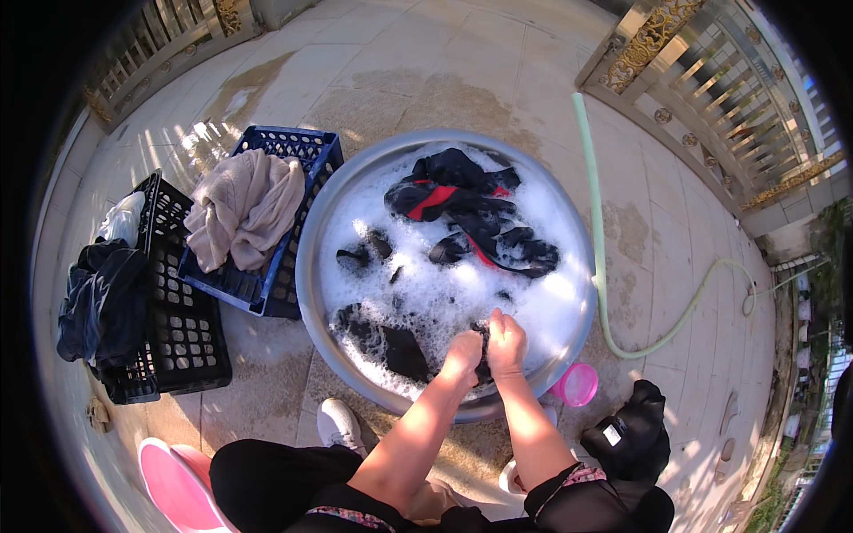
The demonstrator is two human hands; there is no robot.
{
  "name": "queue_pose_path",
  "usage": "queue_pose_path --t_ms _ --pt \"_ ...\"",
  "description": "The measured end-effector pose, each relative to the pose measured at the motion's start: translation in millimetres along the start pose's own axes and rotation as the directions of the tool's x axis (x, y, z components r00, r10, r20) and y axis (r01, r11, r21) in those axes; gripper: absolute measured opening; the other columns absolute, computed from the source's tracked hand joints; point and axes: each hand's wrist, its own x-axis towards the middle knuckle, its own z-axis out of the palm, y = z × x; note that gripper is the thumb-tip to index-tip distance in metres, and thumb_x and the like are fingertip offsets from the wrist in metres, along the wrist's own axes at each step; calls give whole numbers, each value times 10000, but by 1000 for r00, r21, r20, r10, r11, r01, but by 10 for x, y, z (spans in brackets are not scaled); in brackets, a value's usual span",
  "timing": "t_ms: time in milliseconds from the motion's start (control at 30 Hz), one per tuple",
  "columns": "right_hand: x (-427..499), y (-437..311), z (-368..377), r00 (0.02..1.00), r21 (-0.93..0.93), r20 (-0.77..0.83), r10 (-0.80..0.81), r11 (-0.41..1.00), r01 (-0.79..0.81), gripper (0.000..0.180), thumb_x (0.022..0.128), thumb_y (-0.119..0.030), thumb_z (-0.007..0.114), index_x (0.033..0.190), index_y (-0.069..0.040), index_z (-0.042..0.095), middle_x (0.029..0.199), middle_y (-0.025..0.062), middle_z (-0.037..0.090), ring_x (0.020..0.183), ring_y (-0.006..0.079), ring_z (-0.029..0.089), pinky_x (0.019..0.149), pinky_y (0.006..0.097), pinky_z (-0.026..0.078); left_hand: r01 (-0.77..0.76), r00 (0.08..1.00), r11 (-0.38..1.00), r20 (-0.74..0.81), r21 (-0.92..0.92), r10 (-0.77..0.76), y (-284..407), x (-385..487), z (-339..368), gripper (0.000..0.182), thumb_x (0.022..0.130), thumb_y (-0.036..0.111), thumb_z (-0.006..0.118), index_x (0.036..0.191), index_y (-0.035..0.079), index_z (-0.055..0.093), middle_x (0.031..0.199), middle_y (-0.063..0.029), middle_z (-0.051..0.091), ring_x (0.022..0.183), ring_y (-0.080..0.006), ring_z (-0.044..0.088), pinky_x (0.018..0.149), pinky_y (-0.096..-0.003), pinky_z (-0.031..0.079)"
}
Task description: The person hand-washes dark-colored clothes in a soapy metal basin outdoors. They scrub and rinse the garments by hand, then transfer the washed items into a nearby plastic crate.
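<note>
Both hands work close together at the near side of a large round metal tub (pixel 311 320) full of suds. My left hand (pixel 464 354) and my right hand (pixel 506 343) are closed on a wet black cloth (pixel 482 370) between them, its lower part hidden by foam and fingers. Black garments with red trim (pixel 433 200) rise from the foam towards the far side. Nearer, at the left, a flat piece of black fabric (pixel 405 353) shows through the bubbles, with other dark bits partly covered.
Left of the tub are a blue plastic crate (pixel 262 293) under a beige knitted garment (pixel 246 206) and a black crate (pixel 190 340) with dark clothes (pixel 103 300). Pink basin (pixel 180 490) lies lower left. At right are a green hose (pixel 595 200), pink container (pixel 578 385) and black cloth (pixel 633 433).
</note>
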Motion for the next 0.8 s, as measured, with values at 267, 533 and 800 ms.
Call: queue_pose_path --t_ms 267,533,800 --pt "-179 187 55 971 -131 215 100 989 -72 301 861 -321 470 869 -22 503 691 158 555 637 313 549 594 375 423 -199 974 942 -158 -272 160 89 118 -164 291 905 278 434 799 33 551 727 -49 556 628 -160 529 588 -302 439" --pt "-150 337 20 848 255 463 257 878 -406 354 665 29 610 1001 8 501 763 55 575 684 106 543 623 240 451 -83 993 824 -111 -561 24 81 144 -358 259 899 271 448 925 27 534 833 -68 583 729 -201 569 642 -330 465" --pt "-54 247 -47 879 593 321 352 649 -476 210 769 -125 637 890 6 528 762 35 573 651 100 529 595 229 441 -59 998 953 -24 -297 55 158 53 -194 190 899 182 441 874 21 539 793 -67 580 704 -184 562 645 -320 463"
